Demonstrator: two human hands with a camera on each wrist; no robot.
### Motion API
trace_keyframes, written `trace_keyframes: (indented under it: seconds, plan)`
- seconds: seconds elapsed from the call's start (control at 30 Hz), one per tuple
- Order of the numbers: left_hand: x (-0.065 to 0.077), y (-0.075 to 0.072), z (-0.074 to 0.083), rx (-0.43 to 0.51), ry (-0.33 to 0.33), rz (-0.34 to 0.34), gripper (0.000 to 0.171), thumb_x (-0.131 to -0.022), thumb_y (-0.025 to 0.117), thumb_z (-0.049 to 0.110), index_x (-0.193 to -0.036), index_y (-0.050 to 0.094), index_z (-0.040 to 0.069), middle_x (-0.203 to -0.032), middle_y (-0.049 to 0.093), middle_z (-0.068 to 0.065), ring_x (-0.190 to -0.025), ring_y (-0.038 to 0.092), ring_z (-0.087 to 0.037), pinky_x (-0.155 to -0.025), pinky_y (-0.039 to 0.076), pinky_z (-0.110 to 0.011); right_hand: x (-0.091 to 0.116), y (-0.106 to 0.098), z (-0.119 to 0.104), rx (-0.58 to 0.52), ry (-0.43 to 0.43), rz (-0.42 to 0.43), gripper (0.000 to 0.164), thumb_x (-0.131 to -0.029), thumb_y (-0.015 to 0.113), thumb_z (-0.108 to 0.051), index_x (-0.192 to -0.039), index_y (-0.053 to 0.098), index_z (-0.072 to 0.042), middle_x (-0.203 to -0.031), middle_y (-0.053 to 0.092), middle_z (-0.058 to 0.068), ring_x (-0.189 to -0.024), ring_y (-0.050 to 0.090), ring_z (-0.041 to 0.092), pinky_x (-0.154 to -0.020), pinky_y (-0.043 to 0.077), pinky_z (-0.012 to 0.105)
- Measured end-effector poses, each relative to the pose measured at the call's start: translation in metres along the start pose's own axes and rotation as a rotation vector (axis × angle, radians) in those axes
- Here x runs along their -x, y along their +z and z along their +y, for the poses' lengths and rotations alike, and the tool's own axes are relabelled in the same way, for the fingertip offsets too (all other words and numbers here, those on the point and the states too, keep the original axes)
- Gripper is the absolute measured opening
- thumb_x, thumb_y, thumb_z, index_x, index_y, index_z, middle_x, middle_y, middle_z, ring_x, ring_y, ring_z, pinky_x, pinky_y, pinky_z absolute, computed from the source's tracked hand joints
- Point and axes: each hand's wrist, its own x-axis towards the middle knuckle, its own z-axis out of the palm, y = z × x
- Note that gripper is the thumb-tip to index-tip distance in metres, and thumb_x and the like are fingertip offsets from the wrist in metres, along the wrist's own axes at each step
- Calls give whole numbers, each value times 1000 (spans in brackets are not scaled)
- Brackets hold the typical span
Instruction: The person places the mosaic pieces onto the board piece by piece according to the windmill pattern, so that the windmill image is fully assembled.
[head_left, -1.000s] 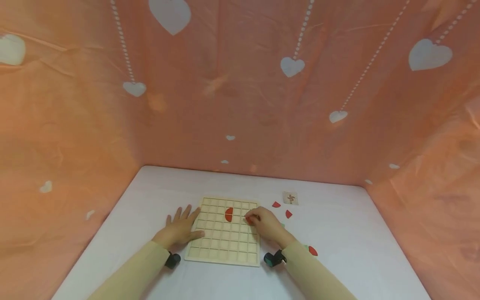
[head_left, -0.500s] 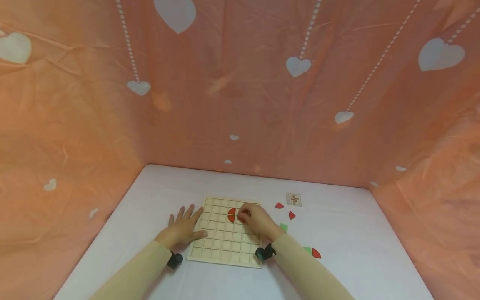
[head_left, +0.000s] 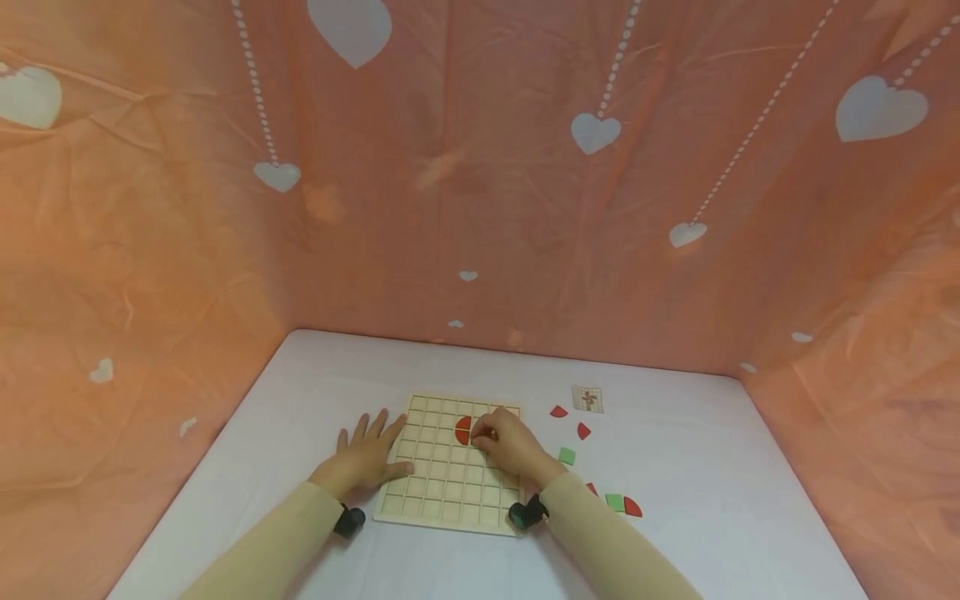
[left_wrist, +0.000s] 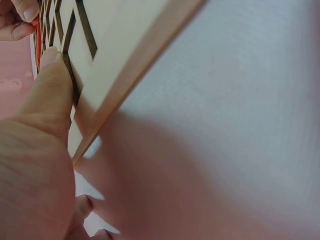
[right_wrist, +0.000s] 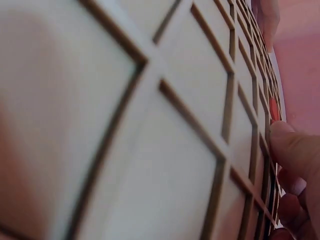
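Observation:
A pale wooden grid board (head_left: 450,487) lies flat on the white table. My left hand (head_left: 366,458) rests with fingers spread at its left edge, the thumb over the board's face. In the left wrist view the thumb (left_wrist: 50,85) lies along the grid. Two red quarter-circle tiles (head_left: 462,437) sit in neighbouring cells of the upper middle, together forming a half disc. Just right of them my right hand (head_left: 513,446) pinches another red quarter-circle tile low at the board, mostly hidden by the fingers. In the right wrist view the thumb (right_wrist: 295,147) presses close over the grid.
Right of the board lie loose red quarter-circle tiles (head_left: 584,431) and green square tiles (head_left: 567,456), some beside the right sleeve. A small pattern card (head_left: 588,398) lies at the back right. Orange cloth (head_left: 480,208) with white hearts hangs around the table.
My right hand has moved left across the board with the red tile, up to the two seated red tiles. The left hand stays in place. The view has shifted slightly.

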Motion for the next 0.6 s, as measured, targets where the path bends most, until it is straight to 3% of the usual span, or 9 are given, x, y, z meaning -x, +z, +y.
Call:
trace_keyframes:
  seconds: [0.4, 0.6]
  plan:
    - [4, -2, 2, 20, 0, -3, 87, -89, 62, 52, -155, 23, 11, -158, 9, -25, -141, 1, -51, -105, 1, -72, 9, 2, -1, 7, 62, 10, 22, -92, 68, -21, -113, 68, -15, -95, 53, -4, -83, 50, 11, -77, 46, 29]
    - [3, -2, 1, 25, 11, 4, 88, -88, 62, 53, -154, 23, 11, -157, 9, -26, -141, 1, -52, -105, 0, -72, 13, 0, -2, -48, 147, 49, 18, -91, 70, -25, -106, 68, -15, -95, 55, -6, -86, 53, 12, -82, 48, 35]
